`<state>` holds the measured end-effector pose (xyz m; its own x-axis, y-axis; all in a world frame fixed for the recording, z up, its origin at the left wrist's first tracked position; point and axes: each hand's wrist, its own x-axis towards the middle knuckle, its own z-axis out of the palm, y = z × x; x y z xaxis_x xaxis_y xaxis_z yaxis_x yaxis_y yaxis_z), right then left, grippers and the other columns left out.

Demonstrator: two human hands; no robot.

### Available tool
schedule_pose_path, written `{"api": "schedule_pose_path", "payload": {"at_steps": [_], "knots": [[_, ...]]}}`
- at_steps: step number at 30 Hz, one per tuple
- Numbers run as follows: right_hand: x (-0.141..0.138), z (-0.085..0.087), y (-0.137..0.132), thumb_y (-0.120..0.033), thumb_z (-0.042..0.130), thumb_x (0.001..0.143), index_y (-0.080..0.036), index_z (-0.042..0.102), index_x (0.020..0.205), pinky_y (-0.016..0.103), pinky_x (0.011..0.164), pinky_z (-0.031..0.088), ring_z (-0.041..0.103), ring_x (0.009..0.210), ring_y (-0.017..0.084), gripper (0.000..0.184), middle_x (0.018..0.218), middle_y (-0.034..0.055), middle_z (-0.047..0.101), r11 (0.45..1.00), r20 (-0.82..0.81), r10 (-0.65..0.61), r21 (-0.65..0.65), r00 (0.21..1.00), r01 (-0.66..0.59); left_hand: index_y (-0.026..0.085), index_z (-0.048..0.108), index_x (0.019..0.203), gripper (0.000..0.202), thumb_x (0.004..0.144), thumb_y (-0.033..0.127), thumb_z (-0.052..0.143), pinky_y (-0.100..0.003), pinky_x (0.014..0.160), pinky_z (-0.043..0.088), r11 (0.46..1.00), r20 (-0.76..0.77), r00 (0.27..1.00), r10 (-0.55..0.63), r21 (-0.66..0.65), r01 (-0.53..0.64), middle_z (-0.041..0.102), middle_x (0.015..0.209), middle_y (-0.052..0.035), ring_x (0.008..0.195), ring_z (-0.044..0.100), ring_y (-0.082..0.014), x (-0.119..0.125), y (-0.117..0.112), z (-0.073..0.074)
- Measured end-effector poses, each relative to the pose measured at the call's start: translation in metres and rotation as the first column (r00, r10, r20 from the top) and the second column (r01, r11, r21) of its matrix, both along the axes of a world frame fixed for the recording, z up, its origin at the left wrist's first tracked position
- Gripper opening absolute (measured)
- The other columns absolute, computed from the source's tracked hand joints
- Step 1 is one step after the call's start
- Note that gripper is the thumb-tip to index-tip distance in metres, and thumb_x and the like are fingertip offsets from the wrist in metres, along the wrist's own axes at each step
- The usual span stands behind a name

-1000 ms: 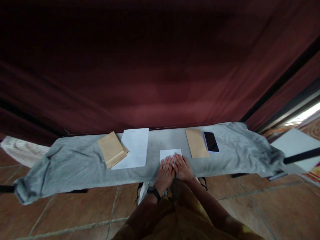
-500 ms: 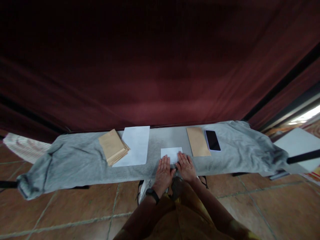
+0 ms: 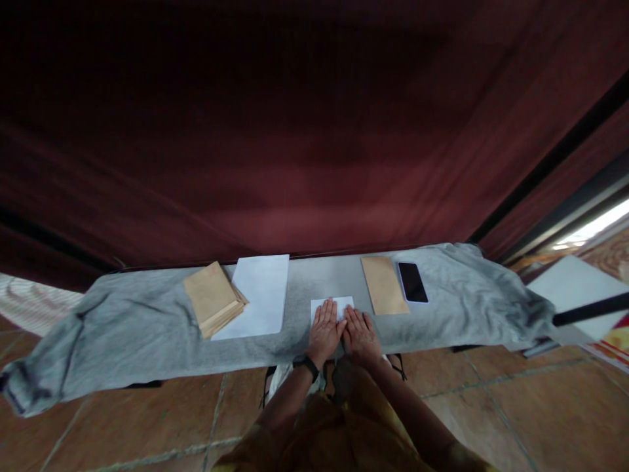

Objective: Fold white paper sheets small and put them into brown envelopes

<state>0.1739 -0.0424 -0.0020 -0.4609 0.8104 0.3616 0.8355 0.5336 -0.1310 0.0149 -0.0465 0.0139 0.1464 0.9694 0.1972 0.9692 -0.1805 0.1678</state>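
Observation:
A small white paper (image 3: 346, 302), perhaps folded, lies on the grey cloth in front of me. Flat on its left part rests my left hand (image 3: 324, 331), fingers stretched out, with a dark watch on the wrist. My right hand (image 3: 361, 335) lies flat at the paper's right side, its fingers slightly spread and the thumb near my left hand. Both palms cover the lower part of the paper. Neither hand grips anything. Just right of my right hand lies a single brown envelope (image 3: 384, 285).
Left on the grey cloth (image 3: 147, 334) is a stack of brown envelopes (image 3: 212, 295), overlapping larger white sheets (image 3: 263, 292). A phone (image 3: 413, 282) lies beyond the single envelope. A dark red panel (image 3: 314, 223) rises along the far edge.
My left hand has slid upward over the paper and covers more of it. My right hand stays flat at the paper's right side. The whole view has shifted slightly.

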Motion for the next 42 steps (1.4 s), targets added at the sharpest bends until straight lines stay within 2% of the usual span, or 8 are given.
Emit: {"api": "schedule_pose_path", "payload": {"at_steps": [6, 10, 14, 18, 28, 34, 42], "knots": [[0.0, -0.005, 0.0, -0.032, 0.039, 0.105, -0.013, 0.045, 0.153, 0.045, 0.123, 0.024, 0.046, 0.143, 0.025, 0.052, 0.155, 0.0119, 0.051, 1.0, -0.033, -0.013, 0.023, 0.999, 0.013, 0.004, 0.036, 0.155, 0.059, 0.105, 0.036, 0.031, -0.048, 0.125, 0.03, 0.993, -0.04, 0.993, 0.115, 0.005, -0.115, 0.037, 0.162, -0.0195, 0.153, 0.031, -0.0278, -0.021, -0.003, -0.003], [-0.015, -0.001, 0.005, -0.033, 0.038, 0.106, -0.012, 0.045, 0.153, 0.047, 0.123, 0.026, 0.045, 0.144, 0.026, 0.052, 0.153, 0.0132, 0.053, 0.998, -0.062, -0.055, 0.006, 0.997, 0.055, 0.005, 0.036, 0.155, 0.059, 0.104, 0.033, 0.034, -0.049, 0.124, 0.03, 0.99, -0.059, 0.989, 0.139, -0.008, -0.14, 0.036, 0.163, -0.0194, 0.153, 0.031, -0.0286, -0.026, -0.005, -0.003], [-0.038, 0.011, 0.018, -0.033, 0.039, 0.105, -0.013, 0.048, 0.151, 0.045, 0.122, 0.03, 0.044, 0.145, 0.024, 0.05, 0.155, 0.0127, 0.051, 0.998, -0.048, 0.028, -0.05, 0.998, -0.031, 0.006, 0.033, 0.157, 0.059, 0.1, 0.022, 0.036, -0.05, 0.124, 0.029, 0.993, -0.061, 0.991, 0.116, -0.009, -0.117, 0.034, 0.164, -0.0188, 0.154, 0.028, -0.0288, -0.025, -0.006, -0.002], [-0.049, 0.015, 0.029, -0.032, 0.038, 0.105, -0.014, 0.048, 0.151, 0.045, 0.121, 0.032, 0.046, 0.144, 0.023, 0.05, 0.156, 0.0129, 0.049, 0.992, -0.01, 0.058, -0.11, 0.998, -0.059, 0.007, 0.034, 0.157, 0.06, 0.098, 0.016, 0.034, -0.05, 0.124, 0.029, 0.992, -0.05, 0.991, 0.126, -0.008, -0.127, 0.036, 0.163, -0.0176, 0.154, 0.028, -0.0282, -0.025, -0.005, -0.003], [-0.037, 0.005, 0.033, -0.035, 0.038, 0.105, -0.015, 0.039, 0.156, 0.045, 0.123, 0.029, 0.04, 0.148, 0.024, 0.055, 0.16, 0.0122, 0.042, 0.993, 0.028, 0.054, -0.11, 0.998, -0.051, 0.008, 0.035, 0.157, 0.057, 0.102, 0.025, 0.033, -0.051, 0.124, 0.029, 0.99, -0.022, 0.99, 0.142, 0.005, -0.142, 0.036, 0.163, -0.0169, 0.154, 0.028, -0.0277, -0.024, -0.003, -0.007], [-0.026, 0.007, 0.035, -0.037, 0.037, 0.106, -0.012, 0.038, 0.157, 0.046, 0.124, 0.026, 0.039, 0.149, 0.024, 0.057, 0.16, 0.0148, 0.042, 0.994, 0.033, 0.006, -0.11, 0.999, -0.002, 0.01, 0.033, 0.158, 0.058, 0.104, 0.031, 0.032, -0.051, 0.125, 0.028, 0.981, 0.011, 0.982, 0.19, 0.027, -0.19, 0.041, 0.161, -0.0164, 0.153, 0.031, -0.0266, -0.029, -0.009, -0.004], [-0.023, 0.011, 0.033, -0.035, 0.036, 0.106, -0.011, 0.037, 0.157, 0.047, 0.123, 0.025, 0.041, 0.148, 0.025, 0.057, 0.159, 0.0149, 0.043, 0.994, 0.007, 0.009, -0.108, 1.0, -0.008, 0.009, 0.031, 0.159, 0.06, 0.104, 0.033, 0.031, -0.052, 0.125, 0.027, 0.973, 0.005, 0.973, 0.229, 0.007, -0.229, 0.039, 0.161, -0.0171, 0.153, 0.031, -0.0272, -0.04, -0.016, -0.003]]}}
